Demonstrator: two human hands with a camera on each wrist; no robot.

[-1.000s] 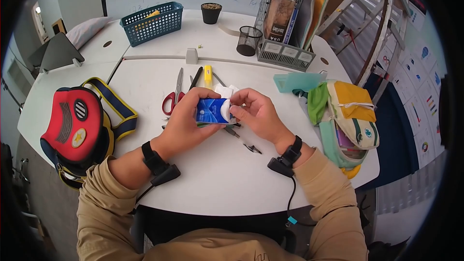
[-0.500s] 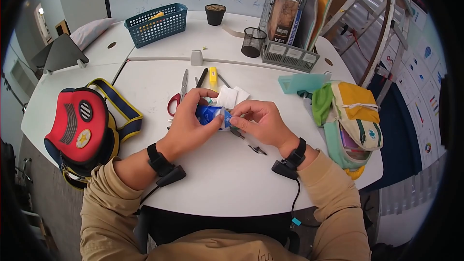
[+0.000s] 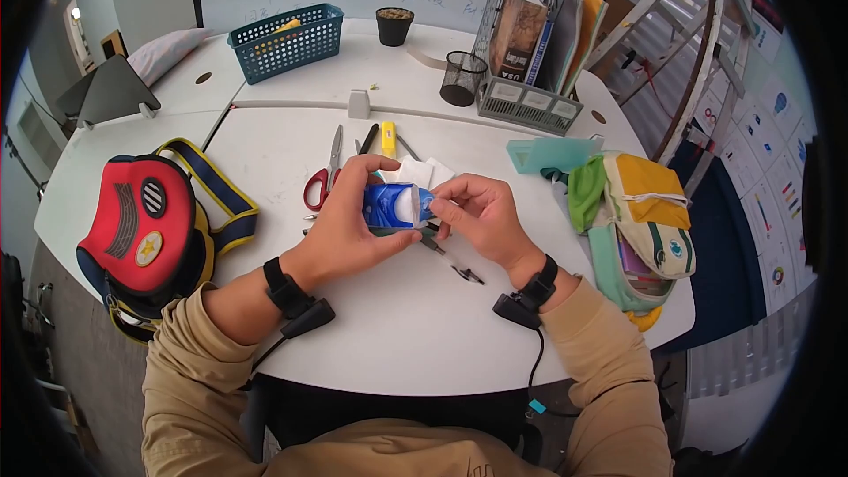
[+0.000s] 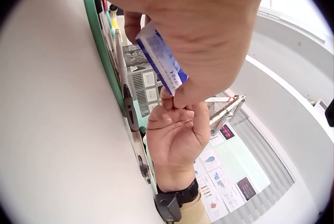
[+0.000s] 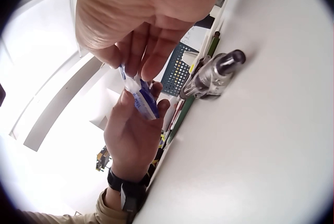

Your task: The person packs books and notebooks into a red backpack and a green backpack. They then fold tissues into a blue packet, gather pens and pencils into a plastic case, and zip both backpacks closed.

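Note:
My left hand [image 3: 336,225] holds a blue-and-white tissue pack [image 3: 384,205] between thumb and fingers, above the table. White shows at an opening near the right end of the pack. There, my right hand [image 3: 484,219] pinches the blue flap [image 3: 426,203] between thumb and forefinger. In the left wrist view the printed side of the pack [image 4: 162,59] faces the camera. The right wrist view has both hands meeting at the pack [image 5: 143,99]. Behind the hands lie white folded tissues [image 3: 415,170], red-handled scissors [image 3: 318,185] and a yellow highlighter [image 3: 389,139].
A pen [image 3: 468,275] lies near the right hand. The red bag [image 3: 132,221] stands at the left, a cream-and-yellow backpack [image 3: 649,203] at the right. Farther back are a teal basket [image 3: 284,49], a potted plant [image 3: 394,28], a mesh cup [image 3: 463,79] and a file rack [image 3: 530,108].
My left thumb moved onto the pack's top and has since come down to its near edge. The flap stands pulled to the right, showing more white at the opening.

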